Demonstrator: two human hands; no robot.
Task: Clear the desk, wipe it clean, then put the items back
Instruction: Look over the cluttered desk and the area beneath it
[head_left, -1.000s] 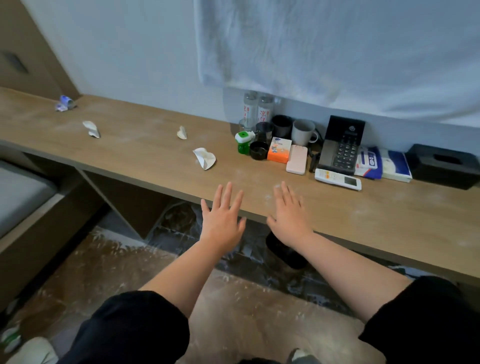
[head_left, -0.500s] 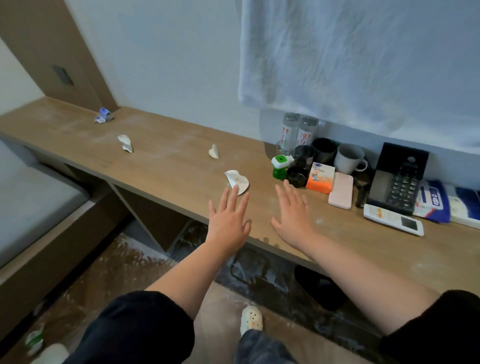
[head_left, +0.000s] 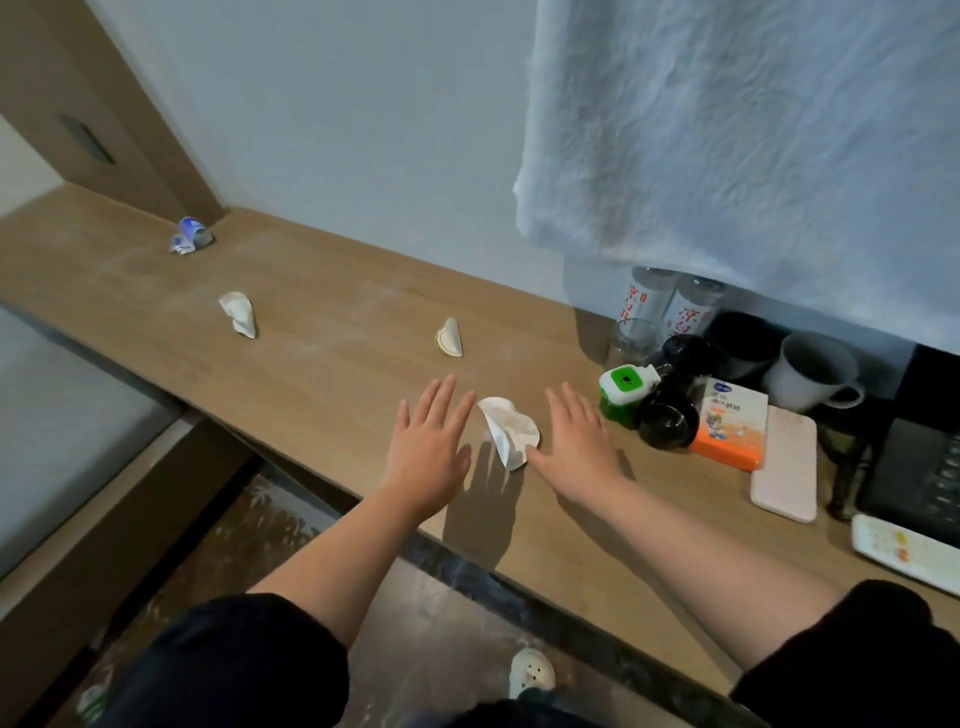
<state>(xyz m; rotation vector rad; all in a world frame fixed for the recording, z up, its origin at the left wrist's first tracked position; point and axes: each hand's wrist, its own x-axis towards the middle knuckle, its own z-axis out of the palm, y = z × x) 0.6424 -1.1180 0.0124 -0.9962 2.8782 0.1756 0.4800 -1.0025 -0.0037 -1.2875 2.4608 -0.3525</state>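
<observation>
**On the table, open hands flank a crumpled paper**

Between the two hands on the dusty table (head_left: 332, 374) lies the crumpled paper (head_left: 506, 428). Its long axis runs from far to near, with the broad end away from the person and the narrow tip pointing at the table's near edge. Just left of the paper is the left hand (head_left: 426, 452), palm down, with its fingers (head_left: 441, 400) straight, spread and holding nothing. Just right of the paper is the right hand (head_left: 576, 441), equally flat and released. Its thumb tip is at the paper's narrow end, but I cannot tell whether it touches. Beyond the paper sits a second scrap (head_left: 450, 338), and far to the left a third scrap (head_left: 239, 313). Right of the paper stand a green-capped device (head_left: 621, 395) and an orange box (head_left: 735, 423).
</observation>
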